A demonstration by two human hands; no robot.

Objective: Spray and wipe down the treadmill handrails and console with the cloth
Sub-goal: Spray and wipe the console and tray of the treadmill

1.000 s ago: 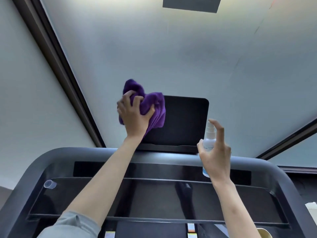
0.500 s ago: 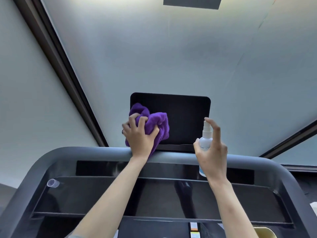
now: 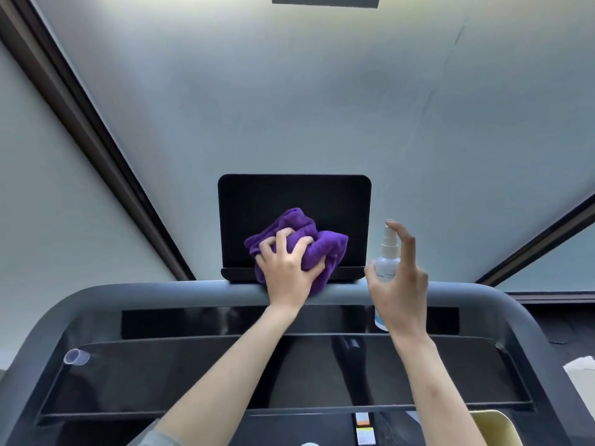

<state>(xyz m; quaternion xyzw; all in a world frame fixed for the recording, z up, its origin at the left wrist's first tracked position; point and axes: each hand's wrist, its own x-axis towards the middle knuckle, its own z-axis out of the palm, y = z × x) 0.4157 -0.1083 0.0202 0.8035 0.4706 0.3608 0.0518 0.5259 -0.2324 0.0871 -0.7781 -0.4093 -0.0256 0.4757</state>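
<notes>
Item: yellowish container, showing in part at the near right corner of the treadmill console; coloured labels lying just left of it. Item: clear suction cup, sitting at the console's left edge on the dark glossy panel. Item: grey handrail, running across the console's far edge and curving down at both corners. Item: right hand, gripping a small clear spray bottle upright above the handrail's right half, thumb and lower fingers curling round the body, index finger lifting straight beside the white nozzle. Item: left hand, fingers curling into a bunched purple cloth, pressing it against the lower middle of the black screen and its bottom ledge, at the handrail's far side. Item: pale wall panels with dark frames standing behind.
</notes>
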